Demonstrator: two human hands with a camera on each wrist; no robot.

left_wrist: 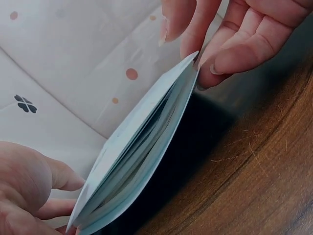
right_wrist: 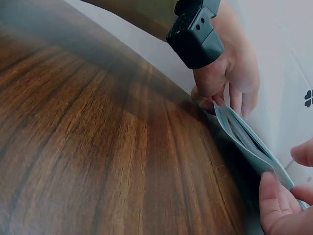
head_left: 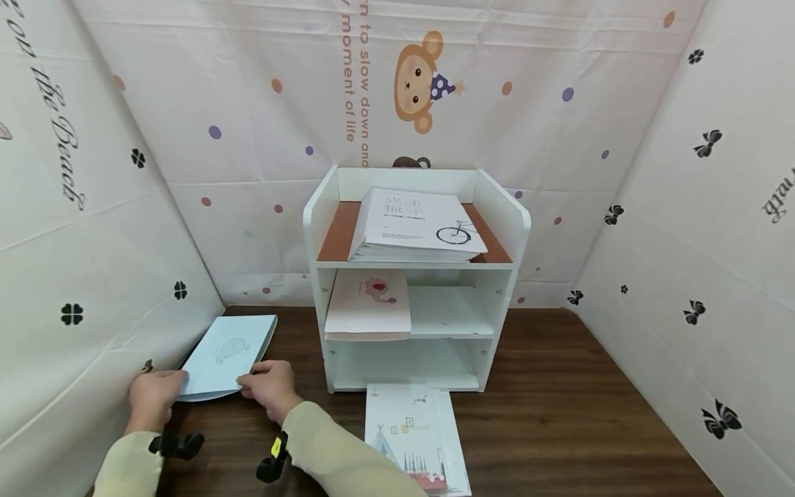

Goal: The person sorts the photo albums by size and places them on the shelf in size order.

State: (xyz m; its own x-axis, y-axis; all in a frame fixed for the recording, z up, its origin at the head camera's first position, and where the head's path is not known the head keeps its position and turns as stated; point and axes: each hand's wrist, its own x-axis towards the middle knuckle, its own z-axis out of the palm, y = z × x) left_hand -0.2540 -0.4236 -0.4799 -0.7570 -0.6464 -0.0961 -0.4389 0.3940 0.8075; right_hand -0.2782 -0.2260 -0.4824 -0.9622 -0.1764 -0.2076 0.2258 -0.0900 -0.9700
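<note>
A light blue booklet [head_left: 226, 352] with a faint line drawing on its cover is held at the far left of the table. My left hand [head_left: 155, 393] pinches its near left corner, while my right hand [head_left: 270, 388] pinches its right edge near the front. Seen edge-on in the left wrist view, the booklet [left_wrist: 139, 152] has its pages slightly fanned between the covers. One side of it is raised over the wooden surface, with dark shadow beneath. In the right wrist view, the thumb of my right hand [right_wrist: 281, 200] lies against the cover.
A white shelf unit [head_left: 317, 304] stands mid-table. White books [head_left: 422, 217] are stacked on top, and a booklet with a pink elephant [head_left: 366, 304] lies on its middle shelf. Illustrated booklets [head_left: 404, 428] lie before it. Printed cloth walls [head_left: 248, 241] enclose the wooden table [head_left: 559, 414].
</note>
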